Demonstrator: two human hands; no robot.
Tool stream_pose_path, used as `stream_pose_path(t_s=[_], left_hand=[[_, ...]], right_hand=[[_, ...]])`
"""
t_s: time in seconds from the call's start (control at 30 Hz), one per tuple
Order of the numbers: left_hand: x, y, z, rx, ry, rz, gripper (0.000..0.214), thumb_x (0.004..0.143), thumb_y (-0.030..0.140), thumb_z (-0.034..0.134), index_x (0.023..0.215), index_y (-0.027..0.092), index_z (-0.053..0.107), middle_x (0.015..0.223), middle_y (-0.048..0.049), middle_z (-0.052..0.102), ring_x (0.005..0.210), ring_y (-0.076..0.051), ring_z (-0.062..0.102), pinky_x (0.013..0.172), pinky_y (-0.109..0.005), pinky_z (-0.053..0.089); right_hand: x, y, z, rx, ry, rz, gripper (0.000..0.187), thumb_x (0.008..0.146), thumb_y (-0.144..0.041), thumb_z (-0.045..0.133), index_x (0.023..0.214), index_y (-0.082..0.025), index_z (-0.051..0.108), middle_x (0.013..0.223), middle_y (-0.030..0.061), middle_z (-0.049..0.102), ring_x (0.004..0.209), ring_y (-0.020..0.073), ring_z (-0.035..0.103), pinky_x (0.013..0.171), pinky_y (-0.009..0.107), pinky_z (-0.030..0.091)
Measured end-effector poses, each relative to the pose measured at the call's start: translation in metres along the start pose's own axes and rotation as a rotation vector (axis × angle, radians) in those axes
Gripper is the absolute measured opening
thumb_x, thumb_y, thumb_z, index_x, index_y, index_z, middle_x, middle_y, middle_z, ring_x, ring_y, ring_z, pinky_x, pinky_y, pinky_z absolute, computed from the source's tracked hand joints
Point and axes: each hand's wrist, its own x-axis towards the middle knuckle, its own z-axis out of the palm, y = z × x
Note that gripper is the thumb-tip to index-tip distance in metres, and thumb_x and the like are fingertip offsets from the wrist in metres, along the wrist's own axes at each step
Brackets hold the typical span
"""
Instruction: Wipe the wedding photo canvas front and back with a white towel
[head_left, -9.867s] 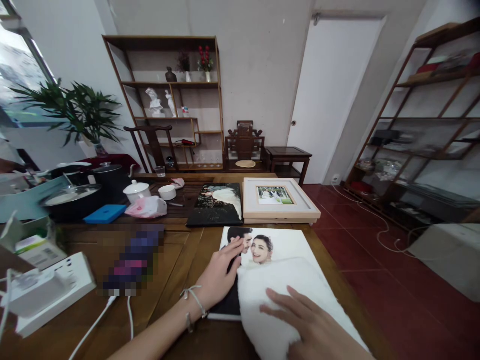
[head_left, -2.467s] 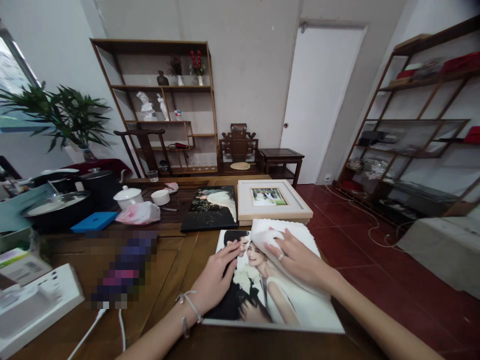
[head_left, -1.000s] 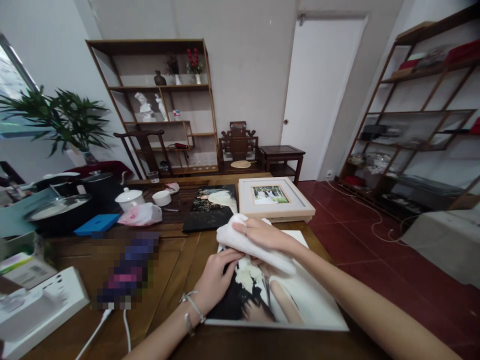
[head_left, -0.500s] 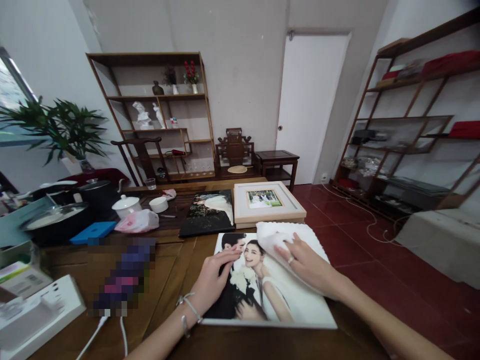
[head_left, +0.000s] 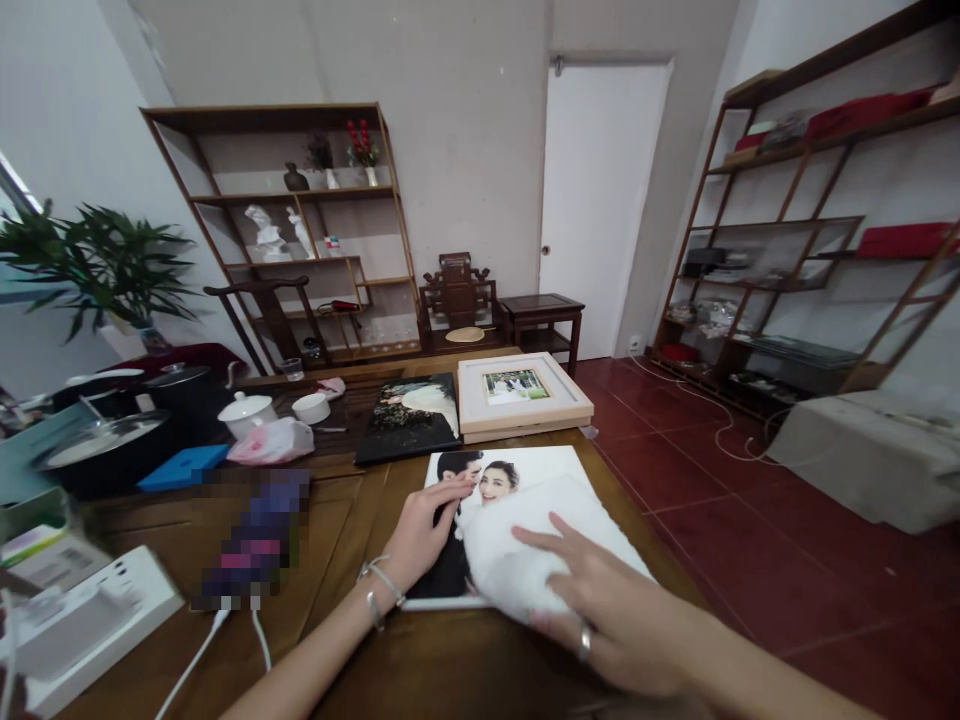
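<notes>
A white-backed photo panel [head_left: 547,466] showing a couple lies flat at the front of the wooden table. My left hand [head_left: 421,522] rests on its left side, fingers stretched out flat and holding nothing. With my right hand [head_left: 600,590] I grip a white fluffy cloth [head_left: 499,552] and press it on the panel's lower right part. Much of the picture's lower half is hidden under the cloth. Behind the panel lie a dark photo panel [head_left: 405,425] and a pale wooden picture frame [head_left: 525,425] holding a small photo.
On the left are a white power strip [head_left: 112,630], a pixelated blurred object [head_left: 259,545], a blue box [head_left: 184,468], a plastic bag [head_left: 271,441], a white teapot [head_left: 246,412] and a lidded pan [head_left: 105,460]. The table's right edge [head_left: 637,480] borders the red tiled floor.
My right hand has moved the cloth from the panel's upper right down toward its lower edge, nearer to me. My left hand stays on the left side. The view has turned slightly right.
</notes>
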Motion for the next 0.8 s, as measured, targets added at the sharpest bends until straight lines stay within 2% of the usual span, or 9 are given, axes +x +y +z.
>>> stream_pose_path(t_s=[0.1,0.23,0.37,0.47,0.57,0.63,0.7,0.8], left_hand=[[0.000,0.001,-0.001,0.002,-0.017,-0.001,0.026,0.082,0.016,0.046,0.095,0.021,0.068,0.106,-0.0024,0.067,0.104,-0.019,0.060,0.095,-0.038,0.044],[0.000,0.001,-0.002,0.013,-0.027,-0.009,0.025,0.083,0.018,0.046,0.094,0.020,0.068,0.104,-0.0028,0.068,0.105,-0.019,0.059,0.094,-0.037,0.044],[0.000,0.001,-0.001,0.006,-0.027,-0.002,0.025,0.083,0.016,0.045,0.095,0.019,0.068,0.105,-0.0033,0.067,0.105,-0.018,0.059,0.095,-0.037,0.043],[-0.001,-0.001,0.001,0.000,-0.003,-0.006,0.025,0.083,0.016,0.046,0.094,0.019,0.068,0.104,-0.0032,0.068,0.105,-0.019,0.059,0.095,-0.038,0.043],[-0.002,-0.003,0.003,-0.004,0.012,-0.007,0.026,0.083,0.015,0.046,0.094,0.019,0.068,0.103,-0.0034,0.068,0.104,-0.018,0.060,0.095,-0.037,0.044],[-0.002,-0.004,0.003,-0.005,0.012,-0.006,0.026,0.082,0.014,0.046,0.094,0.019,0.068,0.104,-0.0034,0.068,0.103,-0.018,0.060,0.095,-0.037,0.043],[-0.002,-0.003,0.003,-0.010,0.013,-0.007,0.026,0.082,0.014,0.046,0.095,0.020,0.068,0.105,-0.0034,0.067,0.103,-0.018,0.060,0.095,-0.036,0.043],[-0.001,-0.002,0.002,-0.020,0.006,-0.014,0.027,0.082,0.014,0.046,0.096,0.019,0.068,0.105,-0.0038,0.067,0.103,-0.018,0.060,0.096,-0.035,0.043]], right_hand=[[0.011,0.022,-0.009,-0.016,0.046,0.096,0.042,0.091,-0.042,0.030,0.096,-0.015,0.063,0.129,0.0131,0.048,0.127,0.0261,0.030,0.104,0.044,0.022],[0.035,0.056,-0.021,-0.040,0.105,0.239,0.051,0.090,-0.050,0.026,0.101,-0.013,0.060,0.116,0.0158,0.056,0.123,0.0313,0.034,0.097,0.046,0.030],[0.054,0.072,-0.026,-0.055,0.174,0.274,0.052,0.092,-0.047,0.020,0.103,-0.014,0.058,0.116,0.0159,0.055,0.119,0.0311,0.039,0.095,0.048,0.030],[0.054,0.061,-0.018,-0.075,0.191,0.229,0.046,0.093,-0.041,0.023,0.100,-0.014,0.059,0.121,0.0144,0.053,0.124,0.0277,0.033,0.102,0.048,0.021],[0.037,0.036,-0.003,-0.099,0.157,0.149,0.036,0.091,-0.036,0.033,0.093,-0.014,0.062,0.124,0.0143,0.052,0.129,0.0249,0.025,0.106,0.046,0.012],[0.020,0.017,0.006,-0.111,0.109,0.080,0.032,0.091,-0.032,0.035,0.087,-0.014,0.062,0.125,0.0150,0.051,0.130,0.0244,0.024,0.107,0.047,0.012],[0.006,0.002,0.011,-0.096,0.056,0.017,0.029,0.090,-0.031,0.038,0.085,-0.016,0.063,0.128,0.0112,0.049,0.130,0.0251,0.022,0.107,0.048,0.010],[-0.004,-0.008,0.010,-0.072,0.009,-0.025,0.029,0.089,-0.032,0.039,0.085,-0.017,0.063,0.130,0.0086,0.049,0.130,0.0254,0.023,0.107,0.048,0.011]])
